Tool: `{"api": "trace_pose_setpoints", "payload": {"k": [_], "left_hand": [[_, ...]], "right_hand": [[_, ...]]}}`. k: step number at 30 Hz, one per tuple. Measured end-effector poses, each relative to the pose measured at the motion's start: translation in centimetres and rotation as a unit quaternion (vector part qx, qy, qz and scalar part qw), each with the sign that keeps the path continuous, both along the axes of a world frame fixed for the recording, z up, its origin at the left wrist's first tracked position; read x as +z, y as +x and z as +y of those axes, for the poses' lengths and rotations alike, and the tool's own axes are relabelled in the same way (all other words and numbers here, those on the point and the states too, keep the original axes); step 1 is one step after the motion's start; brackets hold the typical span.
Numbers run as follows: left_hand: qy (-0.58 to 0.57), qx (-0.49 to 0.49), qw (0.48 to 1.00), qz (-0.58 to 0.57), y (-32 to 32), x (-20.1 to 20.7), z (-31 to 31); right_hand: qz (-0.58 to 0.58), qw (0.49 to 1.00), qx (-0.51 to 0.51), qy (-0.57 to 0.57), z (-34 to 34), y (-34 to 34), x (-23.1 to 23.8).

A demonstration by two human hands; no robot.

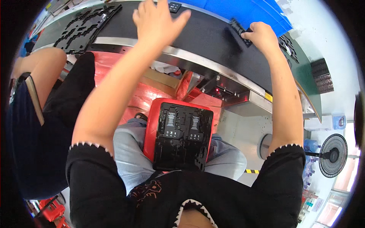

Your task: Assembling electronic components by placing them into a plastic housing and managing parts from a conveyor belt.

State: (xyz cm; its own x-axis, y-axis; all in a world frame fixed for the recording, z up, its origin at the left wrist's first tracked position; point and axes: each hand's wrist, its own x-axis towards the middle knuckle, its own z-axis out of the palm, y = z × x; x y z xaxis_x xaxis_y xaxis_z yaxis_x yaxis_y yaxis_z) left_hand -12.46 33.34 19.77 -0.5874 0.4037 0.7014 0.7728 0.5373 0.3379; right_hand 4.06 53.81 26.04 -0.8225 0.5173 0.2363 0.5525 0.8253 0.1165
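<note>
Black, smooth worktop (205, 34) with a pale metal edge curves across the upper part of the view, seen from above by a seated person in a black short-sleeved top with white zigzag trim. Both bare forearms reach up over it. The left hand (157, 22) is over the worktop with its fingers and thumb spread, and no object can be seen in its grip; just beyond the thumb, near the far edge, lies a small black rectangular piece with pale markings (175, 7). The right hand (262, 36), farther right, has thumb and forefinger pinching a narrow black part with a ridged surface (238, 28), beside the near corner of a large blue plastic bin (266, 17). Whether that part is one piece or two overlapping ones cannot be told. On the worktop's left end lies a flat black plastic tray with stepped cutouts (81, 32). Between the person's knees, over light blue jeans, a red rounded support (151, 131) carries a black moulded tray (178, 152) with two black rectangular pieces bearing pale print (195, 127).
</note>
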Motion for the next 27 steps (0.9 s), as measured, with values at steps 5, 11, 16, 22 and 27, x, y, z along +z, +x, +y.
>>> {"api": "trace_pose_setpoints", "payload": {"k": [5,11,16,22,27], "left_hand": [[-0.22,0.109,0.942,-0.23,-2.6,3.0,5.0],[-0.256,-0.161,0.904,-0.301,-4.2,5.0,3.1],[-0.112,-0.181,0.976,-0.045,5.8,0.7,-2.7],[-0.169,-0.381,0.907,-0.053,14.5,-7.6,-17.9],[-0.253,-0.402,0.864,-0.17,17.4,-14.6,-23.5]], "right_hand": [[0.153,0.974,0.003,-0.169,-10.2,8.1,-0.7],[0.073,0.824,-0.126,-0.548,-21.3,17.6,-12.0],[-0.014,0.805,-0.087,-0.586,-26.9,24.5,-25.4],[-0.099,0.823,-0.071,-0.554,-27.6,23.4,-24.2],[-0.111,0.819,-0.155,-0.541,-28.0,24.0,-25.9]]}}
